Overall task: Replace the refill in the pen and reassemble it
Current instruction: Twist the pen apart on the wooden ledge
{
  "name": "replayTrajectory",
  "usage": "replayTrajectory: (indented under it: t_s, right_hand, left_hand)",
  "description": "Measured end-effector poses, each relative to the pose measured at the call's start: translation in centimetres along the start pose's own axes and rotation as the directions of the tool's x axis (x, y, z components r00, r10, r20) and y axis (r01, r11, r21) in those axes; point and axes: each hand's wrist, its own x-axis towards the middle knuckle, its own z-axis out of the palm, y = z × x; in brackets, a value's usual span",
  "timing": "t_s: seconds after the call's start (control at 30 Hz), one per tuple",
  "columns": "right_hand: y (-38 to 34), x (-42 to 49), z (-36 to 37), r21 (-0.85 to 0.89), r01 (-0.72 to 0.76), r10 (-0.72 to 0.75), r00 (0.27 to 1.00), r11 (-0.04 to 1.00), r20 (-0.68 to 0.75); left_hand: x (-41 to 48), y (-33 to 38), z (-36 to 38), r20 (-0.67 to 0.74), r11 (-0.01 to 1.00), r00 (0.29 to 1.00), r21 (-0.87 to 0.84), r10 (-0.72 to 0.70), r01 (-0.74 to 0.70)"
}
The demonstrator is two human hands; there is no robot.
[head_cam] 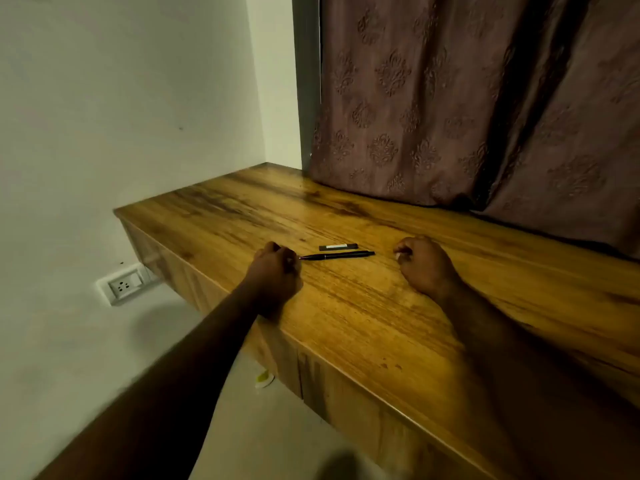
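Head view looks down on a long wooden desk [363, 323] set against a pale wall [121, 116], with a patterned brownish curtain [467, 116] hanging down to its far edge. A dark pen [336, 255] lies flat near the middle of the desk, in one piece, its thin tip pointing to the left and its other end to the right. Just beyond it, apart from it and nearly parallel, lies a short dark strip [338, 247] with a pale mark on it; what it is cannot be told. The left hand [275, 271] rests on the desk near the front edge, clenched into a fist with nothing seen in it, its knuckles just beside the pen's tip; whether they touch it cannot be told. The right hand [424, 265] rests on the desk to the right of the pen, apart from it, fingers curled under. A small pale spot shows at its fingertips, and I cannot tell whether it grasps anything. Both forearms are bare. Low on the wall, left of the desk, sits a white socket [124, 285], and a small pale thing [265, 378] lies on the floor under the desk
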Motion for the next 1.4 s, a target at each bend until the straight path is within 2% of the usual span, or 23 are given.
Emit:
replayTrajectory:
  t_s: [0.1,0.2,0.47,0.63,0.83,1.03,1.2,1.4]
  right_hand:
    - [-0.8,0.5,0.4,-0.022,0.068,-0.066,0.996,0.997,0.056]
    - [-1.4,0.8,0.7,-0.005,0.083,-0.083,0.992,0.997,0.094]
    - [-1.6,0.7,0.7,0.079,0.119,-0.129,0.981,0.990,0.145]
    - [-1.9,-1.8,-0.7,0.155,0.090,-0.112,0.983,0.984,0.142]
    - [-1.4,-5.7,-2.5,0.206,0.080,-0.114,0.980,0.975,0.160]
    - [-1.7,-6.7,-2.6,0.086,0.142,-0.155,0.975,0.986,0.161]
    - [-2.2,-6.8,-3.0,0.138,0.103,-0.127,0.977,0.985,0.173]
    - [-2.1,-6.5,-3.0,0.178,0.056,-0.086,0.983,0.982,0.163]
  left_hand:
    - [0.4,0.7,0.2,-0.084,0.993,0.994,-0.102,-0.075,0.066]
    - [1.0,2.3,-0.2,-0.081,0.985,0.988,-0.125,-0.133,0.122]
    - [0.7,2.6,-0.6,-0.055,0.986,0.993,-0.135,-0.102,0.094]
    - [-1.7,3.6,-1.3,-0.034,0.945,0.991,-0.306,-0.129,0.112]
    - [-4.7,4.6,-1.0,-0.031,0.905,0.992,-0.412,-0.125,0.101]
    - [-4.6,5.5,-1.1,0.009,0.922,0.994,-0.372,-0.110,0.106]
    - [-4.0,5.0,-0.9,0.044,0.943,0.995,-0.320,-0.087,0.097]
    - [-4.1,4.7,-0.6,-0.009,0.942,0.999,-0.332,-0.048,0.042]
